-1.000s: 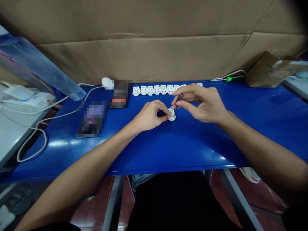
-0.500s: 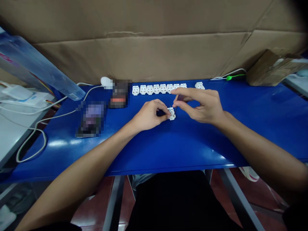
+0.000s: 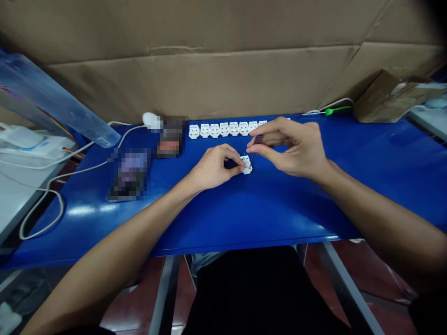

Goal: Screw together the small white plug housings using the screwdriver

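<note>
My left hand (image 3: 213, 168) pinches a small white connector block (image 3: 247, 165) that rests on the blue table (image 3: 265, 209). My right hand (image 3: 289, 146) is closed on a small dark-handled screwdriver (image 3: 257, 141), held upright with its thin tip down at the block. Behind the hands, a row of several like white blocks (image 3: 223, 129) lies along the table's far side; my right hand hides the row's right end.
Two blurred dark objects (image 3: 130, 173) (image 3: 170, 136) lie at the left. A white plug and cable (image 3: 150, 121) run off to the left. A green-tipped cable (image 3: 331, 110) and a brown box (image 3: 387, 100) sit at the back right. Cardboard (image 3: 223, 65) walls the back.
My right hand has lifted slightly and now covers the lone block at the row's right end. The left hand and the held block have stayed put.
</note>
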`<state>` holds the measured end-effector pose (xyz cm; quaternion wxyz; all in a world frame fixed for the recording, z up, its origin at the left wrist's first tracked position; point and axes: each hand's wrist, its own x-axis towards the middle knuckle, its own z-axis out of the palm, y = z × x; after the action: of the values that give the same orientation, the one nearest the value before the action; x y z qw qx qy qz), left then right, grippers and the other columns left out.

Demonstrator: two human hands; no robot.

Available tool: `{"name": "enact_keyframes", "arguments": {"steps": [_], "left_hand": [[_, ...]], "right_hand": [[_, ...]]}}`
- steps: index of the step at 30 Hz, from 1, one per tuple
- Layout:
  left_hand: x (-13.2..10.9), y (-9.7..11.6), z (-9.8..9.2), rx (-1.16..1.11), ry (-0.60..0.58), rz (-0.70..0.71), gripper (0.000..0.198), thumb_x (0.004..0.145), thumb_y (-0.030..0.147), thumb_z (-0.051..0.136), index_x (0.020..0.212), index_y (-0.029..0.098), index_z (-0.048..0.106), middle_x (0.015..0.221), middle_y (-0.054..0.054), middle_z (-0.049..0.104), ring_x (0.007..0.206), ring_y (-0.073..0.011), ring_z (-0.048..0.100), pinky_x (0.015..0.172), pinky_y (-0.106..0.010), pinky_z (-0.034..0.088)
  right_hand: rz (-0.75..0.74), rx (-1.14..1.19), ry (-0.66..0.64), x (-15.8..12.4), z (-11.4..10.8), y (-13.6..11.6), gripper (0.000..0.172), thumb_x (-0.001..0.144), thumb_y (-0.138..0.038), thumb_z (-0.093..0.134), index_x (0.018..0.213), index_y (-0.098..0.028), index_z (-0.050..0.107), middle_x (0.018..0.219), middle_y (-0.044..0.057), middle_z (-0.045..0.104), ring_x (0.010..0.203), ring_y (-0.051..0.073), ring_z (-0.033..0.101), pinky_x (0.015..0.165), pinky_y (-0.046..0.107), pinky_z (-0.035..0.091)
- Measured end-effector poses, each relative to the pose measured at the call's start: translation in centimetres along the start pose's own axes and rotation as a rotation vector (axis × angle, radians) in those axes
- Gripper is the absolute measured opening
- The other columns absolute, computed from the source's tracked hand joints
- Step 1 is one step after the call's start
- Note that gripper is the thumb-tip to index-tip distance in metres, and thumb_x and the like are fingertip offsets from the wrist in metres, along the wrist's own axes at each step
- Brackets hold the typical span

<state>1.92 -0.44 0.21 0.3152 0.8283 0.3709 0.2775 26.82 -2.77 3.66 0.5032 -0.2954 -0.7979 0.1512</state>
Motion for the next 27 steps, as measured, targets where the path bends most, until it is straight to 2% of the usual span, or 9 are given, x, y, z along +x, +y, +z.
{"name": "enact_keyframes", "arguments": {"steps": [4, 9, 15, 17, 21, 27], "left_hand": [[0.0, 0.0, -0.1, -0.003, -0.001, -0.003, 0.008, 0.096, 0.025, 0.085, 0.098, 0.027, 0.092, 0.118, -0.007, 0.084, 0.109, -0.0254, 0.079, 0.105, -0.046, 0.061], [-0.1, -0.1, -0.4, -0.025, -0.021, 0.023, 0.008, 0.098, 0.027, 0.084, 0.100, 0.027, 0.092, 0.118, -0.008, 0.083, 0.110, -0.0258, 0.079, 0.104, -0.046, 0.062], [-0.1, -0.3, -0.6, -0.038, -0.040, 0.029, 0.010, 0.098, 0.029, 0.083, 0.101, 0.027, 0.092, 0.119, -0.007, 0.083, 0.104, -0.0240, 0.080, 0.099, -0.044, 0.063], [0.0, -0.2, -0.5, -0.032, -0.040, 0.024, 0.010, 0.097, 0.028, 0.083, 0.100, 0.027, 0.092, 0.119, -0.007, 0.084, 0.103, -0.0238, 0.081, 0.099, -0.044, 0.063], [0.0, -0.2, -0.4, -0.022, -0.024, 0.021, 0.008, 0.096, 0.028, 0.084, 0.098, 0.027, 0.091, 0.116, -0.006, 0.086, 0.106, -0.0249, 0.081, 0.100, -0.043, 0.063], [0.0, -0.1, -0.3, -0.026, -0.030, 0.048, 0.011, 0.098, 0.024, 0.081, 0.100, 0.028, 0.091, 0.113, -0.004, 0.088, 0.106, -0.0243, 0.081, 0.099, -0.042, 0.061]], "right_hand": [[-0.016, -0.105, 0.047, -0.1, 0.1, 0.2, 0.029, 0.095, -0.033, 0.093, 0.122, -0.029, 0.084, 0.095, -0.002, 0.091, 0.086, 0.023, 0.090, 0.083, 0.034, 0.078], [-0.124, -0.097, -0.011, -0.1, 0.1, 0.8, 0.036, 0.101, -0.025, 0.086, 0.137, -0.031, 0.083, 0.104, -0.002, 0.091, 0.085, 0.018, 0.088, 0.086, 0.031, 0.076], [-0.114, -0.008, -0.146, -0.4, 0.1, 1.0, 0.044, 0.113, -0.021, 0.064, 0.155, -0.026, 0.073, 0.133, 0.006, 0.087, 0.113, 0.020, 0.087, 0.105, 0.036, 0.074], [-0.087, 0.040, -0.171, -0.4, 0.1, 1.1, 0.045, 0.114, -0.021, 0.060, 0.158, -0.025, 0.070, 0.138, 0.008, 0.085, 0.117, 0.021, 0.086, 0.106, 0.036, 0.073], [-0.020, 0.105, -0.197, -0.1, -0.1, 1.1, 0.044, 0.113, -0.022, 0.065, 0.156, -0.026, 0.072, 0.130, 0.005, 0.087, 0.106, 0.018, 0.088, 0.101, 0.032, 0.074], [0.012, 0.105, -0.142, 0.5, -0.3, 0.2, 0.034, 0.106, -0.021, 0.075, 0.139, -0.026, 0.083, 0.113, 0.000, 0.090, 0.099, 0.018, 0.089, 0.097, 0.031, 0.075]]}}
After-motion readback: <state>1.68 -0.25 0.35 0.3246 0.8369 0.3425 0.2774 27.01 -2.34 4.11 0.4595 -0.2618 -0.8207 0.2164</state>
